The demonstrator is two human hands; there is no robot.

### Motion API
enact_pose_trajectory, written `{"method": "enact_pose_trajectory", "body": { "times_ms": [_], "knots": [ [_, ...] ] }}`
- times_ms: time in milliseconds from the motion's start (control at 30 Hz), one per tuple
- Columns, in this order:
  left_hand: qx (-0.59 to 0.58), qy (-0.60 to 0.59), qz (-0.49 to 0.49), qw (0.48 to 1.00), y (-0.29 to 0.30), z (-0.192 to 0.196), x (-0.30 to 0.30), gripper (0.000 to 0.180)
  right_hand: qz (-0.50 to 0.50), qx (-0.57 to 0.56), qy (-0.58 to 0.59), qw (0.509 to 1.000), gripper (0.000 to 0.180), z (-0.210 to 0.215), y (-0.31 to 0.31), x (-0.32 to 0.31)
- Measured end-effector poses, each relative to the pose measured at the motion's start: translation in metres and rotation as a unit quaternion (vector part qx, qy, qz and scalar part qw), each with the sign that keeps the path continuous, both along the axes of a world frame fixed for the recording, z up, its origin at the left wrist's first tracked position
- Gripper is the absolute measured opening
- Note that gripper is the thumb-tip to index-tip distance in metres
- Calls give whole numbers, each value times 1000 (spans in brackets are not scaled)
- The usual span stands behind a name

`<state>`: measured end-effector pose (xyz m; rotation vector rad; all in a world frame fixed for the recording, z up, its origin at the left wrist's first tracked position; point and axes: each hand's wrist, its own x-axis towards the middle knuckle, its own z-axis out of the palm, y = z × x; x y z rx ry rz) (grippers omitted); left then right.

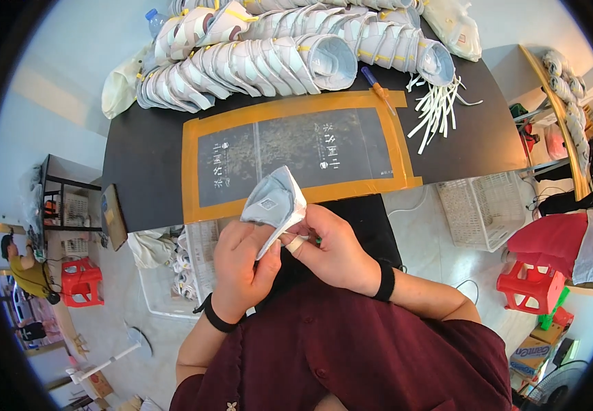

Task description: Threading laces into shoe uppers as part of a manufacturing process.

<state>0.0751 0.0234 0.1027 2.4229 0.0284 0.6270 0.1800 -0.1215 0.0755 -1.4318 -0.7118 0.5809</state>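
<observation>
In front of my chest, both hands hold a folded fabric piece [274, 200]. It is pale grey inside with a small diamond-shaped mark, and looks like a shoe upper. My left hand [240, 257] grips its lower left edge between thumb and fingers. On the right side, my right hand [330, 246] pinches the edge, with a light band around one finger; the fingertips are partly hidden behind the fabric. Beyond the hands lies a dark mat [289, 154] framed with orange-brown tape on the black table [149, 161].
Nested stacks of similar pale fabric pieces [255, 65] line the table's far side. Near them lie a blue-and-orange handled tool [375, 83] and a bunch of white strips [440, 109]. White crates [481, 209] stand below, a red stool [529, 281] at right. Another person [26, 270] is far left.
</observation>
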Motion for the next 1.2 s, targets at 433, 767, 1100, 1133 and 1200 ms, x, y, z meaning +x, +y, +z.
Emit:
{"method": "enact_pose_trajectory", "body": {
  "times_ms": [433, 767, 1100, 1133, 1200],
  "knots": [
    [-341, -17, 63, 938, -16, -16, 5, 21, 62, 78, -24, 995, 9, 0, -1, 5],
    [-379, 46, 67, 922, -3, -23, -3, 20, 149, 67, -2, 987, 6, 6, -6, 19],
    [-545, -57, 51, 835, 4, -25, -18, 35, 42, -5, 101, 994, 17, -2, -30, 28],
    [-556, -69, 53, 827, 2, -26, -19, 37, 53, -2, 82, 995, 16, -1, -28, 27],
    [-564, -68, 46, 822, 1, -27, -21, 38, 43, -3, 84, 996, 11, -1, -27, 27]
  ]
}}
